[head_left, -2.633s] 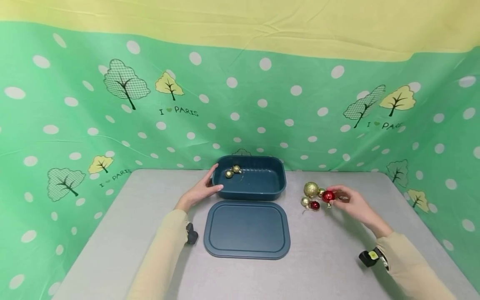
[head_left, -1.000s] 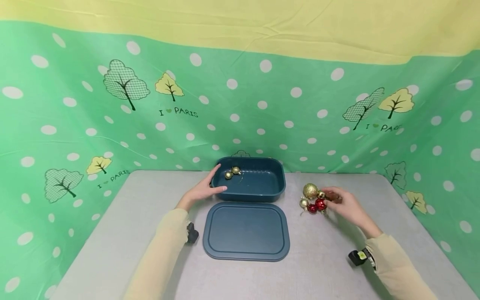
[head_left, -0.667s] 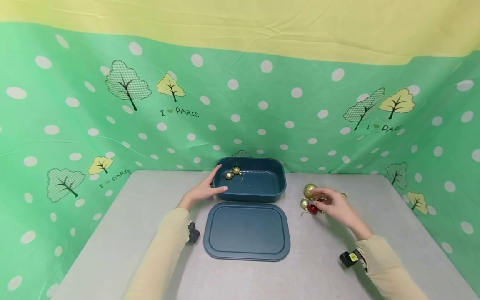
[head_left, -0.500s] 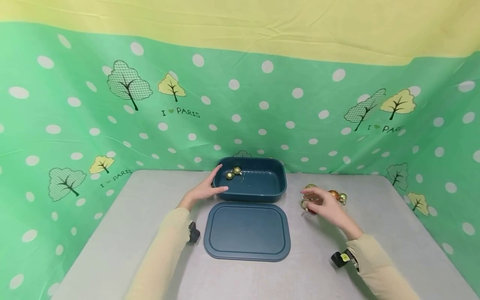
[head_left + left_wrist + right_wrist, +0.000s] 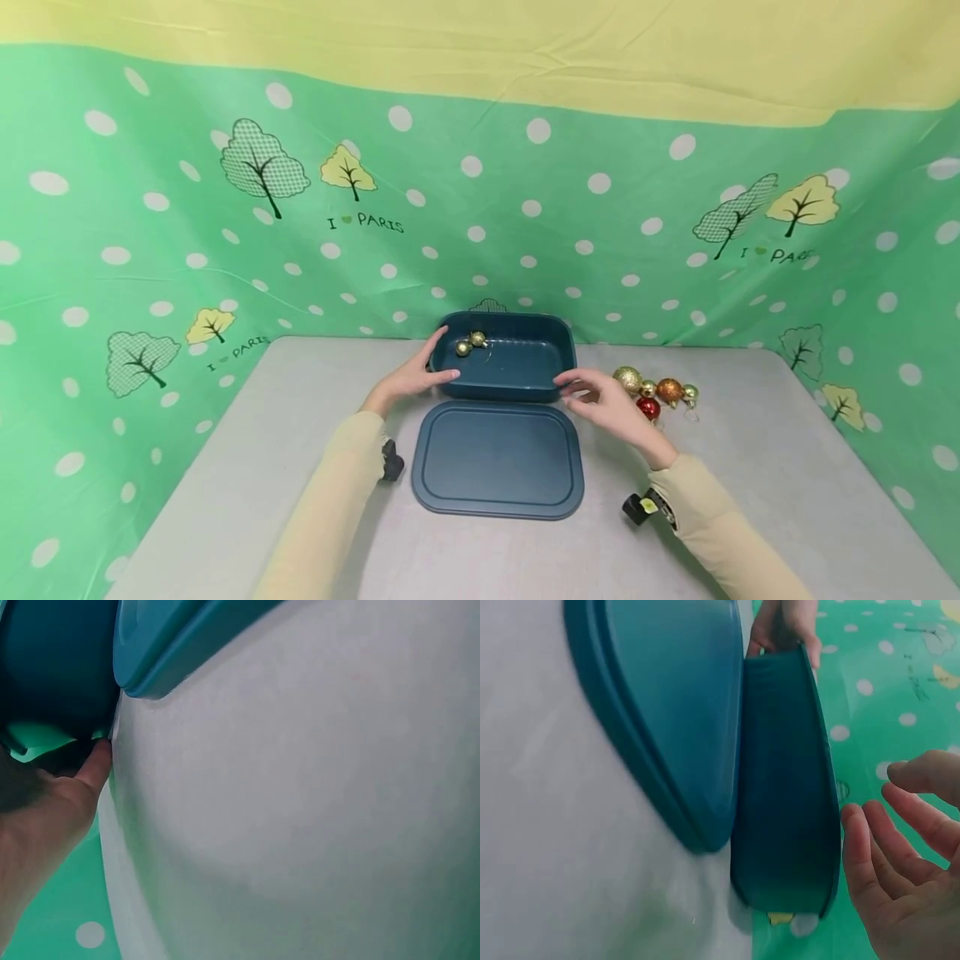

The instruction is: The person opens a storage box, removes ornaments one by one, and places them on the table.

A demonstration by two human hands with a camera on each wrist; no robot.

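A dark blue box (image 5: pixel 517 394) stands at the back of the table with two small gold Christmas baubles (image 5: pixel 469 343) inside, at its left end. My left hand (image 5: pixel 408 381) rests against the box's left end, fingers straight along the side and thumb at the front rim. My right hand (image 5: pixel 604 407) is by the box's front right corner, fingers loosely bent; in the right wrist view, nothing shows between the fingers (image 5: pixel 859 851) and thumb. To its right lie several baubles: a large glittery gold one (image 5: pixel 627 379), a red one (image 5: pixel 648 408), a copper one (image 5: pixel 669 391) and small gold ones (image 5: pixel 690 393).
A flat blue lid (image 5: pixel 498 461) lies on the grey table (image 5: pixel 487 550) just in front of the box. A green and yellow patterned cloth (image 5: pixel 480 192) hangs close behind the table and along both sides.
My right hand has set the red bauble down among the others, then moved left to the box's corner. A small gold and a small red bauble are hidden from view now. The left hand stays put.
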